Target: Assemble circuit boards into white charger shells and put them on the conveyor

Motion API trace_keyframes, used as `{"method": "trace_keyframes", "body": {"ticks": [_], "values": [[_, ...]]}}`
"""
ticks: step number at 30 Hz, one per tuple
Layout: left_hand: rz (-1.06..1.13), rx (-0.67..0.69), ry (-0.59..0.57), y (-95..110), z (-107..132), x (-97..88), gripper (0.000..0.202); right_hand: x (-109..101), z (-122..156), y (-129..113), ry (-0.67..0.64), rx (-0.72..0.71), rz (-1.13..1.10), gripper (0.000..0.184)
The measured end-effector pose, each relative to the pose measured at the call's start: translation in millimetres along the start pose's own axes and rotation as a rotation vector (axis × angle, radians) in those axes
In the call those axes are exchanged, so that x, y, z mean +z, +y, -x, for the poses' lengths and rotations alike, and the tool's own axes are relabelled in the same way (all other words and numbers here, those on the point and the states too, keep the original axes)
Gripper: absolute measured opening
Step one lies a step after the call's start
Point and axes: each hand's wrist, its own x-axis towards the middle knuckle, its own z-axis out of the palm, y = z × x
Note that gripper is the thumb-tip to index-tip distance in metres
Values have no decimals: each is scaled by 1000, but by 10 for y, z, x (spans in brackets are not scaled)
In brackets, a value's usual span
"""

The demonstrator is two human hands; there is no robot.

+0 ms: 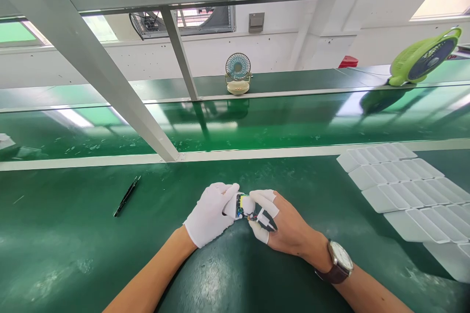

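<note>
My left hand (212, 212), in a white glove, is closed on the white casing (231, 207) of a small electronic device. Out of the casing's right end shows a circuit board (240, 204) with a yellow part and a white rounded piece (247, 204) beside it. My right hand (279, 217) wears white finger cots, and its fingers pinch the device's right side. Beneath those fingers is a black piece (267, 220) with a white strip; how it joins the board I cannot tell. Black tweezers (127, 196) lie on the green table to the left of both hands.
White compartment trays (411, 190) overlap at the right of the green work surface (73, 254). A slanted metal post (121, 93) meets the white rail (257, 155) behind my hands. Farther back stand a small fan (238, 73) and a green fan (422, 58).
</note>
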Motion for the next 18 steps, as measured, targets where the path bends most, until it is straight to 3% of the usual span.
{"method": "trace_keyframes", "body": {"ticks": [11, 18], "values": [[-6, 1, -2, 46, -47, -44, 58, 7, 4, 8, -1, -8, -13, 61], [16, 15, -17, -28, -7, 11, 62, -5, -15, 5, 5, -29, -23, 64]]}}
